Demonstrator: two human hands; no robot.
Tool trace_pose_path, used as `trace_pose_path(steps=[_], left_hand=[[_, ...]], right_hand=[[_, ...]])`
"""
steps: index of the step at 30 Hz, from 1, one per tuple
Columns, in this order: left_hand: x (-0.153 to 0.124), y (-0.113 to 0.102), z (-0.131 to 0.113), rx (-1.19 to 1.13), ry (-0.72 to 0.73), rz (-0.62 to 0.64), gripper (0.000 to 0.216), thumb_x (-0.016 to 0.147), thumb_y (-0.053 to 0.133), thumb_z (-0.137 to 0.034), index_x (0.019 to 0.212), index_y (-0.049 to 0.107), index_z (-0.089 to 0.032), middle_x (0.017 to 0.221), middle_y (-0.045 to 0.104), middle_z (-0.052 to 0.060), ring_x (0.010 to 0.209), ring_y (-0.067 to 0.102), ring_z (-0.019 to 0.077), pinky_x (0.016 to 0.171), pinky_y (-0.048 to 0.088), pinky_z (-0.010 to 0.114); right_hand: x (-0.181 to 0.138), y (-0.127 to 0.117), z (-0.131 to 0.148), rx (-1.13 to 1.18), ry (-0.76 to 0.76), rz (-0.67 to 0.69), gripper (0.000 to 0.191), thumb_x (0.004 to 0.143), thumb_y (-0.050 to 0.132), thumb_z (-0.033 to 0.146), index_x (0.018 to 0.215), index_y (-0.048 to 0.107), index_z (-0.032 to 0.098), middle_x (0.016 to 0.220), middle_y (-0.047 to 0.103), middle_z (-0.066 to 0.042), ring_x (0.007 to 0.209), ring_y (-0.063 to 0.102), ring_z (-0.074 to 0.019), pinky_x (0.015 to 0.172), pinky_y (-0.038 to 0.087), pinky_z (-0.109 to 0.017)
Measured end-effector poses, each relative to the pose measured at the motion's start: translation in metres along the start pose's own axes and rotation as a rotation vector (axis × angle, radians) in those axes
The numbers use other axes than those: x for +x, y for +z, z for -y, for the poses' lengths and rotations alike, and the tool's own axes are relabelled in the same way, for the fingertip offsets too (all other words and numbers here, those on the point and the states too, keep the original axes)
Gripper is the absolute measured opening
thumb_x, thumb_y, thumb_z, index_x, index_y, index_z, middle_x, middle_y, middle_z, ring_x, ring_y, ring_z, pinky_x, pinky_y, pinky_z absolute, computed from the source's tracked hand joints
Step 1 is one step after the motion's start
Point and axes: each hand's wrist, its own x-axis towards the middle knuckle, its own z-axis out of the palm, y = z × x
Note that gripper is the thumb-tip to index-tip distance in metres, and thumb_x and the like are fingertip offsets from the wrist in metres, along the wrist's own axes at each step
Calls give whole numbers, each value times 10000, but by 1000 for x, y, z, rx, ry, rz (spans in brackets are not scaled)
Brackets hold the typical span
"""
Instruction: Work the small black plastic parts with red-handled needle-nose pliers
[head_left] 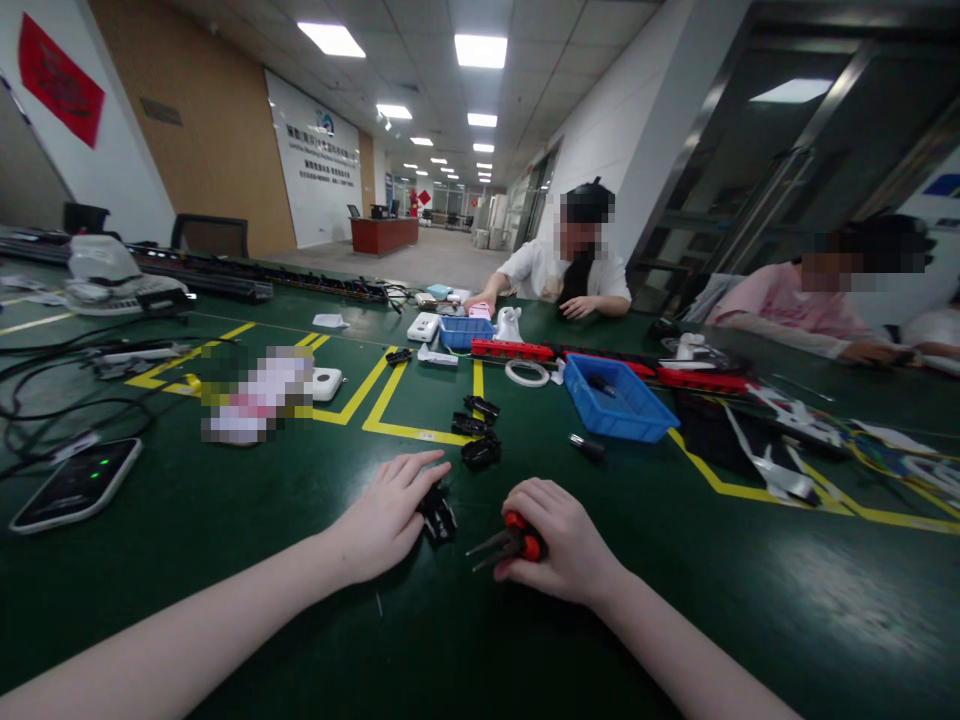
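My left hand (397, 515) grips a small black part (438, 515) against the green tabletop, with its fingers over the top and the thumb at the near side. The part's exact kind is unclear. To the right, my right hand (551, 535) is closed around red-handled pliers (517, 540). Their slim metal jaws point left toward the black part, slightly parted and apart from it. Just beyond my hands lie similar black parts (481, 450) in a loose group.
A blue bin (619, 400) stands at the right, with a short black cylinder (586, 446) before it. Farther back are a smaller blue bin (466, 332) and red strips (514, 350). A phone (79, 483) and cables lie left. Two people sit across the table.
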Motion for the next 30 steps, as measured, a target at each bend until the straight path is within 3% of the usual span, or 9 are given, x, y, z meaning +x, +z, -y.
trace_pose_path(steps=[3,6,11,15,20,24,30], left_hand=[[0,-3,-1,9,-17,-54,570,884,407,-73,1431,477,-218,1544,452,92,1416,406,292,1163,355,530],[0,-3,-2,29,-24,-68,457,980,466,-265,1435,477,-220,1523,469,105,1375,442,315,1117,395,522],[-1,2,-2,97,-32,-10,764,868,660,-567,1488,406,-198,1453,518,134,1269,517,349,1032,443,511],[-3,1,-4,74,-26,20,670,881,662,-537,1433,473,-209,1363,577,117,1203,557,326,1007,464,492],[-7,0,-18,-115,-4,70,639,835,735,-432,1398,508,-231,1336,588,99,1191,574,304,1031,487,487],[-11,3,-31,-254,-9,128,664,818,751,-383,1417,505,-239,1349,577,100,1199,582,292,1041,504,468],[-10,1,-33,-264,46,182,599,814,759,-402,1359,574,-235,1304,591,99,1159,599,287,1028,516,465]], right_hand=[[-1,0,-2,31,8,19,514,961,399,687,870,576,213,867,640,-72,769,553,-209,704,425,-363],[-1,1,-4,42,29,9,539,1021,264,622,866,581,215,854,639,-68,758,549,-201,692,412,-352],[-1,0,-5,31,92,-15,504,1064,204,490,829,561,222,810,629,-47,748,553,-186,686,399,-336],[-1,1,-4,-20,147,-24,435,1057,286,462,810,550,220,802,623,-43,753,538,-187,686,385,-339],[0,1,-3,-81,205,-41,360,1046,342,391,817,554,212,816,622,-55,758,517,-194,688,370,-351],[0,0,-2,-93,165,-5,324,1032,382,383,824,563,213,839,634,-56,783,525,-200,707,380,-358],[0,0,1,-95,90,55,307,1019,421,401,832,575,214,857,641,-50,779,533,-193,718,391,-359]])
